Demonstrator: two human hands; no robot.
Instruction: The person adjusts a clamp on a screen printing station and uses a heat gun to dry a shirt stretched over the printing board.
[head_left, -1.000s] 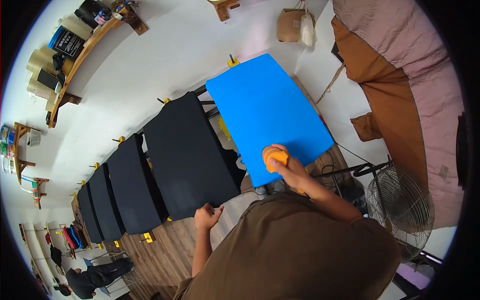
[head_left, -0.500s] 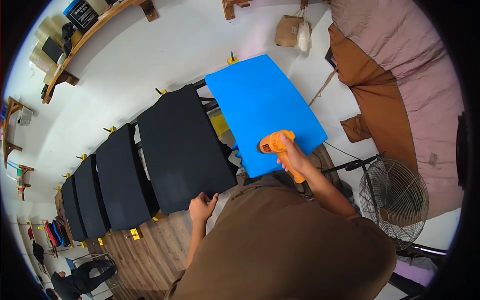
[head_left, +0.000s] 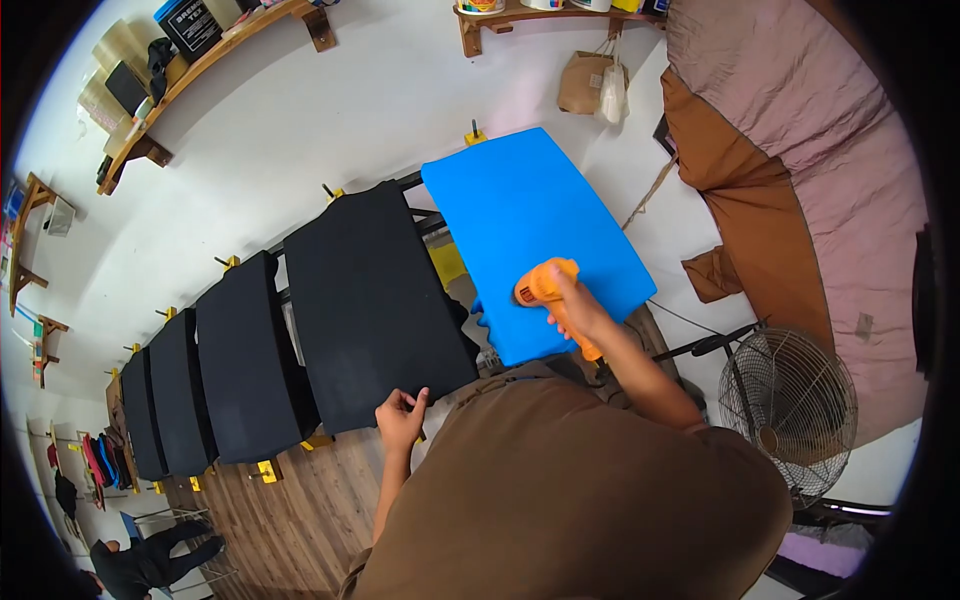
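Note:
An orange heat gun (head_left: 545,284) is in my right hand (head_left: 580,308), its body over the lower part of a blue fabric-covered board (head_left: 540,215). My fingers wrap round its handle, and its nozzle end points left. My left hand (head_left: 401,417) is at the lower edge of the nearest black fabric-covered board (head_left: 370,300), with thumb and forefinger raised and apart; nothing shows between them. Whether its other fingers touch the cloth is hard to tell.
More black boards (head_left: 250,360) line up to the left. A wire fan (head_left: 790,400) stands at the right, near brown and pink cloth (head_left: 760,240). Wall shelves (head_left: 225,45) hold rolls and tubs. Another person (head_left: 150,560) is at the lower left.
The view has shifted slightly, showing more of the top shelf. The heat gun has moved slightly up and left over the blue board. My left hand stays by the black board's edge.

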